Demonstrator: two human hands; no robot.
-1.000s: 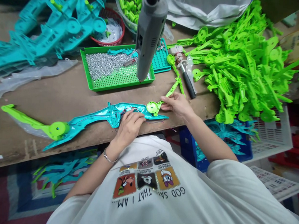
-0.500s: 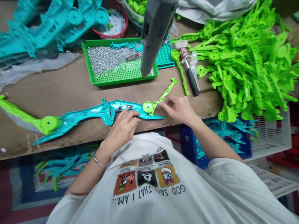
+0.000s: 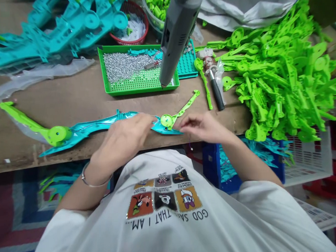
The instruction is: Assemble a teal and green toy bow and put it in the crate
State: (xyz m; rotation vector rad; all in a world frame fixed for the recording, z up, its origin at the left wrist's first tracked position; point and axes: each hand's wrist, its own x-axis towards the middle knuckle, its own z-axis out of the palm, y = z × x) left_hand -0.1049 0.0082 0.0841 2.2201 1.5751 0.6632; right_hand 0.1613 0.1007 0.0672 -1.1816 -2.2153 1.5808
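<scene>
A turquoise toy bow body (image 3: 95, 125) lies along the table's front edge with its hollow side up. A lime green limb (image 3: 27, 121) is joined at its left end, and a second green limb (image 3: 184, 110) with a round hub sits at its right end. My left hand (image 3: 124, 136) covers the body's middle, fingers bent and pressed together; whatever they grip is hidden. Beside the right tip, my right hand (image 3: 205, 126) is closed in a pinch, and a thin dark wire (image 3: 190, 141) hangs below its fingers.
Behind the bow stands a green tray (image 3: 139, 92) of screws, with a grey electric screwdriver (image 3: 172, 45) hanging over it. A black-handled hammer (image 3: 217, 93) lies right, near a heap of green limbs (image 3: 288, 88). Turquoise bow bodies (image 3: 79, 26) are piled back left.
My left hand has lifted and shifted left over the body's middle, its fingers drawn together. My right hand has come down slightly; the wire now hangs under it. The view has shifted slightly.
</scene>
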